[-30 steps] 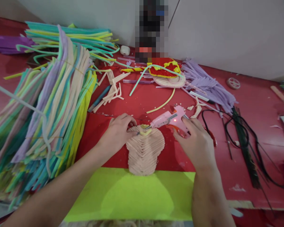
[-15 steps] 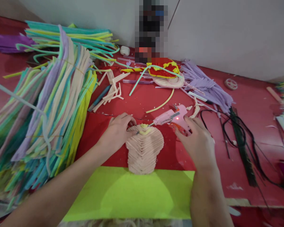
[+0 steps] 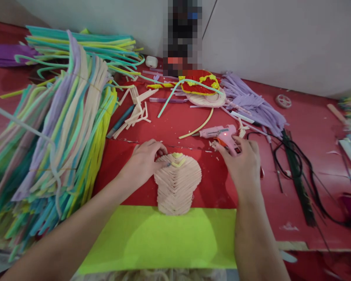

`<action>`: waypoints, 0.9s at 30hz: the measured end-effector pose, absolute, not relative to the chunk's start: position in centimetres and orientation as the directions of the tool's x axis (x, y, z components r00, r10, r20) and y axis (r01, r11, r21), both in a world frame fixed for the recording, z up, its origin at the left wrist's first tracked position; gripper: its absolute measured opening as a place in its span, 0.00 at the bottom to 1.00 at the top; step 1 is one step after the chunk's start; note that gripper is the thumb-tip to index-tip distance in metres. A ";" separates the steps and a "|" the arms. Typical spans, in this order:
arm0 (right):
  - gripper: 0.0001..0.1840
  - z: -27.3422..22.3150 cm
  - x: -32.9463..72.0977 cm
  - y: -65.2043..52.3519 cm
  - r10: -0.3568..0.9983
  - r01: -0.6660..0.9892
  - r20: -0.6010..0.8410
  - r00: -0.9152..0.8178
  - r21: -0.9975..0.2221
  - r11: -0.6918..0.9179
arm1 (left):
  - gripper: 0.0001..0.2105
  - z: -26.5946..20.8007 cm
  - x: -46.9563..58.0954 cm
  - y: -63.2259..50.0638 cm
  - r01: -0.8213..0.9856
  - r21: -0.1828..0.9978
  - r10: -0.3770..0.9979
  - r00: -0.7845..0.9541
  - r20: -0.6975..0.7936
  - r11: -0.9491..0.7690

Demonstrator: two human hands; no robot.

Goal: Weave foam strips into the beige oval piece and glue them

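Observation:
A flat cream piece made of pipe cleaners point(image 3: 177, 187) lies on the red mat, its strips meeting in a V pattern. Near its top is a small yellow V point(image 3: 178, 160). My left hand point(image 3: 148, 158) pinches the piece at its upper left edge, with a small dark metallic bit by the thumb tip. To the right, my right hand point(image 3: 245, 162) has thumb and fingers around the handle of a pink hot glue gun point(image 3: 222, 132). The gun has a lit red light, and its nozzle points left, apart from the cream piece.
Bundles of coloured pipe cleaners point(image 3: 67, 117) fill the left side. A lime-green sheet point(image 3: 163, 242) lies in front. Behind are a red and yellow piece point(image 3: 200, 82), lilac pipe cleaners point(image 3: 251, 97) and a white case point(image 3: 151, 61). A black cord point(image 3: 301, 168) curls at right.
My right hand has moved the glue gun up and away from the yellow V to the table behind it. My left hand stays at the cream piece's edge.

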State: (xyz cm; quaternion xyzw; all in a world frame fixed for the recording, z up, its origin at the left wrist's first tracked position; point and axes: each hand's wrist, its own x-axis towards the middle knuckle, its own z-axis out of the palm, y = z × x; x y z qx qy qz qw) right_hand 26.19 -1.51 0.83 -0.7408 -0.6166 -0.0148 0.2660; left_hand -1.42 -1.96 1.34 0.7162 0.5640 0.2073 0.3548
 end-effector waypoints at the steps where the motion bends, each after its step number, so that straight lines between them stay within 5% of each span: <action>1: 0.27 1.0 26.2 -1.6 0.898 0.920 0.369 0.240 -0.382 -0.089 | 0.09 1.4 -1.5 -1.9 0.657 0.745 0.953 0.285 -0.105 -0.115; 6: 0.11 2.4 25.0 -2.3 0.878 0.880 0.454 0.153 -0.466 0.088 | 0.09 1.6 -1.5 -1.8 0.647 0.754 0.949 0.296 -0.109 -0.115; 13: 0.09 2.3 21.9 -3.0 0.893 0.642 0.204 -0.401 -0.633 0.433 | 0.08 1.9 -1.2 -1.7 0.629 0.768 0.948 0.303 -0.098 -0.122; 27: 0.10 0.9 21.4 -2.5 0.831 0.586 0.236 -0.504 -0.613 0.530 | 0.05 2.1 -1.2 -1.6 0.602 0.794 0.951 0.284 -0.119 -0.081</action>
